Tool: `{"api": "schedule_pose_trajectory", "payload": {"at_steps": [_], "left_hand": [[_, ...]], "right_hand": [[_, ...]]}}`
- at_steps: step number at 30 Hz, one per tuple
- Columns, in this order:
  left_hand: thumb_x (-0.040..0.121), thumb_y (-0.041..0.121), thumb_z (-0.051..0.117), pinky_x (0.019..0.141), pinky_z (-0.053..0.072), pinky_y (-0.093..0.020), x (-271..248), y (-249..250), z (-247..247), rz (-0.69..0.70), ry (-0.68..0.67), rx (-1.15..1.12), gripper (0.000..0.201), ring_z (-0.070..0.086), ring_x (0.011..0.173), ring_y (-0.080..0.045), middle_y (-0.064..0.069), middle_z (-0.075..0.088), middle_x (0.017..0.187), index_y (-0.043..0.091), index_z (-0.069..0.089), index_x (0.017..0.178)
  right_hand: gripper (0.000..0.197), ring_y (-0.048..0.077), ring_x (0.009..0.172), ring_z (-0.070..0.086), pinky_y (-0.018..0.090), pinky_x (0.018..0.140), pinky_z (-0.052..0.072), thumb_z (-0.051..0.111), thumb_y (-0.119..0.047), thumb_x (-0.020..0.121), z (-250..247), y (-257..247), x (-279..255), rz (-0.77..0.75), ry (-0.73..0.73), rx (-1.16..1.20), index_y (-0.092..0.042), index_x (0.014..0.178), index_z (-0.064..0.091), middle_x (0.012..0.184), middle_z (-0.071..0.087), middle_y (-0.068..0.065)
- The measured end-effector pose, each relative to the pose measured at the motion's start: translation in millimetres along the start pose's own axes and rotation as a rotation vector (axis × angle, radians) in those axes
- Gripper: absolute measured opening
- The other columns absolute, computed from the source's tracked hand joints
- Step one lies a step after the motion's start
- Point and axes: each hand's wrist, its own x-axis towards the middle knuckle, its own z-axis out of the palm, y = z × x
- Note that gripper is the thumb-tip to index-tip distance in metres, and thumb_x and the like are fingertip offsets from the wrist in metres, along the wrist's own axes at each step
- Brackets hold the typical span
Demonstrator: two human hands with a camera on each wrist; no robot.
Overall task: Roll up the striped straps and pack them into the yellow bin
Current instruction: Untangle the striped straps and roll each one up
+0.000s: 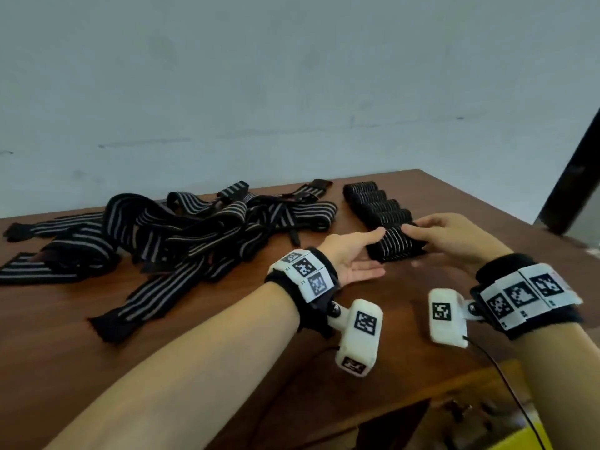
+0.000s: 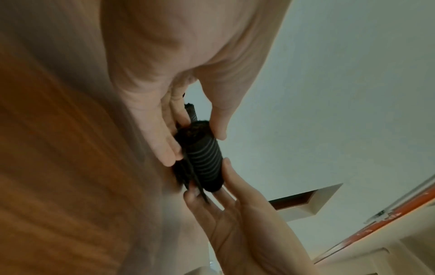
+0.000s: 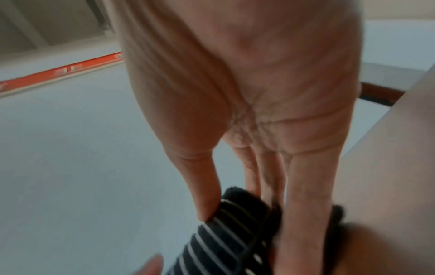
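Observation:
A rolled black strap with grey stripes sits just above the brown table, right of centre. My left hand pinches its left end between thumb and fingers. My right hand pinches the right end, thumb on top. The left wrist view shows the roll between my left hand and the right hand's fingers. In the right wrist view my right hand holds the roll. Several finished rolls lie in a row behind it. A corner of the yellow bin shows below the table's front edge.
A tangled pile of loose striped straps covers the left and middle of the table, with ends trailing toward me. A pale wall stands behind the table. A dark post rises at the far right, beyond the table's right edge.

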Motion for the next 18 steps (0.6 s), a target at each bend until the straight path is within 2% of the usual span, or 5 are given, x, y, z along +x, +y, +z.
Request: {"api": "schedule_pose_trajectory", "payload": {"at_steps": [3, 7, 9, 13, 18], "left_hand": [[0.103, 0.023, 0.063, 0.070, 0.060, -0.038, 11.0, -0.4, 22.9, -0.051, -0.010, 0.026, 0.035, 0.067, 0.084, -0.029, -0.019, 0.065, 0.124, -0.001, 0.059, 0.128], [0.107, 0.028, 0.055, 0.081, 0.058, -0.041, 23.5, -1.4, 37.8, -0.057, -0.029, 0.014, 0.055, 0.069, 0.087, -0.032, -0.022, 0.056, 0.144, -0.006, 0.042, 0.148], [0.108, 0.031, 0.052, 0.084, 0.058, -0.041, 25.0, -2.6, 41.1, -0.068, -0.054, 0.016, 0.058, 0.070, 0.092, -0.032, -0.022, 0.054, 0.145, -0.006, 0.039, 0.151], [0.108, 0.034, 0.052, 0.083, 0.058, -0.040, 26.1, -8.6, 42.9, -0.056, -0.081, 0.048, 0.062, 0.069, 0.093, -0.032, -0.023, 0.054, 0.141, -0.006, 0.036, 0.152], [0.107, 0.038, 0.053, 0.087, 0.058, -0.042, 21.9, -5.1, 33.0, -0.031, -0.123, 0.165, 0.060, 0.071, 0.096, -0.029, -0.021, 0.055, 0.144, -0.002, 0.042, 0.150]], "right_hand": [[0.029, 0.024, 0.077, 0.071, 0.033, 0.054, 0.063, 0.074, -0.018, 0.094, -20.6, 10.6, 3.4, 0.057, 0.064, -0.024, 0.001, 0.114, 0.064, 0.102, 0.069, 0.018], [0.023, 0.027, 0.078, 0.071, 0.032, 0.050, 0.062, 0.078, -0.006, 0.090, -39.9, 16.9, 13.0, 0.092, 0.155, 0.020, 0.003, 0.107, 0.065, 0.106, 0.067, 0.022], [0.017, 0.033, 0.080, 0.072, 0.038, 0.057, 0.064, 0.077, 0.001, 0.088, -44.8, 21.0, 19.6, 0.123, 0.162, 0.013, 0.002, 0.100, 0.064, 0.106, 0.068, 0.025], [0.019, 0.033, 0.100, 0.072, 0.049, 0.094, 0.059, 0.083, -0.009, 0.084, -51.2, 29.6, 35.4, 0.118, 0.173, -0.176, -0.003, 0.097, 0.071, 0.107, 0.073, 0.020], [0.056, 0.033, 0.110, 0.066, 0.040, 0.094, 0.052, 0.080, -0.038, 0.088, -53.7, 17.0, 34.4, 0.144, 0.175, -0.424, 0.003, 0.123, 0.066, 0.120, 0.070, 0.018]]}}
